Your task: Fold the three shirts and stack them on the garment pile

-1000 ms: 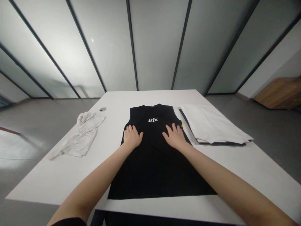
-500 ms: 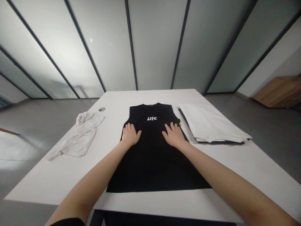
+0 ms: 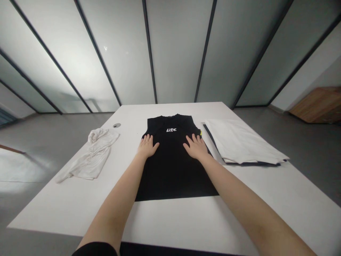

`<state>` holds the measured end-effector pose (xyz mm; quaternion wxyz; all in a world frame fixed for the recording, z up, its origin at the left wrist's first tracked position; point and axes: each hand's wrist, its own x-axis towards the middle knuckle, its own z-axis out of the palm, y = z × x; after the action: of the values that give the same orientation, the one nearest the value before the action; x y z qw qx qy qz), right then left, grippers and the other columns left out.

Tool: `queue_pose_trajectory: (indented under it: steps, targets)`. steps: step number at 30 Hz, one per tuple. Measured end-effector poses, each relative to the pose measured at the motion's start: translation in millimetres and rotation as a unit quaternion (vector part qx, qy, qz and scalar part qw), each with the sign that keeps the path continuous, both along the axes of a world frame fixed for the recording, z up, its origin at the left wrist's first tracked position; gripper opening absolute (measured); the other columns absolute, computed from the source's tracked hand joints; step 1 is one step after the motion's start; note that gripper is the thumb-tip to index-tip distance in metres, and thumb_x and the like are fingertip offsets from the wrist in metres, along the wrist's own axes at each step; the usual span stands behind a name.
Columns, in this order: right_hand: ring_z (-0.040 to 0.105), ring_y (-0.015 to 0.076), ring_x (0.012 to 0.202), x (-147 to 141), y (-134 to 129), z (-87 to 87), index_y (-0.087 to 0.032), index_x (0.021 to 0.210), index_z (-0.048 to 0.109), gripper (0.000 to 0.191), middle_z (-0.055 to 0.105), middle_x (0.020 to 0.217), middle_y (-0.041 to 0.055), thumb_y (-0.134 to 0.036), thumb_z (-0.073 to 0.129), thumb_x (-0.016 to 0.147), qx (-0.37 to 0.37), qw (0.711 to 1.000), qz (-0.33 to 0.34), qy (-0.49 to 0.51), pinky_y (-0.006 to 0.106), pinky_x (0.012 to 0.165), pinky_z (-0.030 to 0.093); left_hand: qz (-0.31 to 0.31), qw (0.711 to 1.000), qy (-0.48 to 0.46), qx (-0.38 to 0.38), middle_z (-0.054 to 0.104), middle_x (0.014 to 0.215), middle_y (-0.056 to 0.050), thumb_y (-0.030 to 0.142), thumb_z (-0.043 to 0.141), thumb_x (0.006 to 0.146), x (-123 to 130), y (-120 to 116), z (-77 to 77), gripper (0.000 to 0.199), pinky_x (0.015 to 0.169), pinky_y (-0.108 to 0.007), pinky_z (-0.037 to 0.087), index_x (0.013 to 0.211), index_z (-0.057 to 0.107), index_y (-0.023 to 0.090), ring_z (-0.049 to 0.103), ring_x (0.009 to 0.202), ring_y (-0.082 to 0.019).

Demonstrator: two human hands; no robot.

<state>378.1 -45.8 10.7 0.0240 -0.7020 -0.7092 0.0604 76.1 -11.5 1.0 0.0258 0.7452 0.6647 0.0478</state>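
Both hands (image 3: 196, 146), open and gripping nothing, lie flat on the black shirt (image 3: 174, 170) beneath them; folded white fabric (image 3: 242, 140) rests to their right, a crumpled white garment (image 3: 93, 158) to their left

A bare strip of table (image 3: 173, 217) along the near edge gives passing room, except where the left forearm (image 3: 119, 199) and right forearm (image 3: 239, 199) cross it. Between the black shirt (image 3: 173, 167) and the crumpled white garment (image 3: 90, 160) by the left edge, a lane runs to the far edge. Toward the right edge, the folded white cloth (image 3: 245, 142) leaves only a narrow gap beside the shirt. The near right corner is open.
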Motion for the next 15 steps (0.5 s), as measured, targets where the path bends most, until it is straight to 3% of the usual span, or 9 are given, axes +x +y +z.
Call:
queue_pose_trajectory:
  steps: [4,7,11,15]
  targets:
    - [0.019,0.0384,0.167,8.8,-15.6,-3.2,-0.019,0.176,0.028,0.077,0.021,0.182,0.0170,-0.062,0.025,0.112,-0.003,1.000,-0.003,0.000,0.052,0.133,0.016,-0.035,0.999,-0.008,0.002,0.032,0.178,-0.017,0.059,0.036,0.109,-6.7,-8.7,-0.8,0.077,0.134,-0.050,0.025,0.169,0.040,0.011,0.027,0.166,-0.035]
    - [0.018,0.0371,0.168,11.6,-22.5,-4.0,-0.020,0.176,0.027,0.077,0.019,0.182,0.0157,-0.062,0.025,0.112,-0.009,1.000,-0.003,0.005,0.052,0.133,0.015,-0.054,0.998,-0.018,0.029,0.043,0.173,-0.015,0.055,0.040,0.110,-3.5,-11.3,4.3,0.067,0.131,-0.050,0.031,0.164,0.050,0.018,0.038,0.161,-0.035]
    - [0.018,0.0371,0.168,10.9,-24.2,-3.4,-0.021,0.176,0.028,0.075,0.020,0.182,0.0156,-0.061,0.027,0.112,-0.009,1.000,-0.011,0.005,0.051,0.133,0.015,0.010,0.997,-0.038,0.067,0.066,0.146,-0.015,0.047,0.050,0.107,9.4,-1.2,18.9,0.047,0.114,-0.048,0.050,0.143,0.071,0.024,0.062,0.136,-0.035]
    - [0.018,0.0372,0.168,9.9,-23.3,-1.8,-0.022,0.175,0.029,0.074,0.020,0.182,0.0160,-0.059,0.029,0.112,-0.007,1.000,-0.012,0.008,0.052,0.133,0.015,0.048,0.992,-0.089,0.075,0.075,0.127,-0.013,0.037,0.059,0.103,20.6,19.1,27.1,0.032,0.105,-0.042,0.054,0.124,0.082,0.026,0.068,0.120,-0.031]
